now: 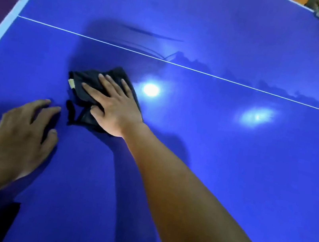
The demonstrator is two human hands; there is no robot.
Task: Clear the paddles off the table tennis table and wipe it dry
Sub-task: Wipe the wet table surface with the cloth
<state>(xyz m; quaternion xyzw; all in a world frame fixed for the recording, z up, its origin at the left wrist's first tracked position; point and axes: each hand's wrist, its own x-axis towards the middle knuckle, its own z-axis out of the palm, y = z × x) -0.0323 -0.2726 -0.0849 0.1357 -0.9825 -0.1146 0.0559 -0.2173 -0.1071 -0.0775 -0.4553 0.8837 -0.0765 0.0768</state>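
I am in the wiping step: my right hand point(115, 106) lies flat on the black cloth point(89, 82), fingers point(106, 83) straight and spread, pressing it onto the blue table point(229, 173) just on my side of the white line point(204, 72). The cloth is bunched, part of it sticking out from under my palm towards me. My left hand point(20, 136) rests on the table near the cloth, not touching it, fingers loosely spread and holding nothing; I judge that it props me as I lean in. I see no paddles on the part of the table in view, so the clearing looks done here. Lamp glare point(150, 89) sits just beside the cloth and I cannot tell wet from shine. Next I judge I need a long, even sweep to the right, with my palm's weight on the cloth so it doesn't roll up
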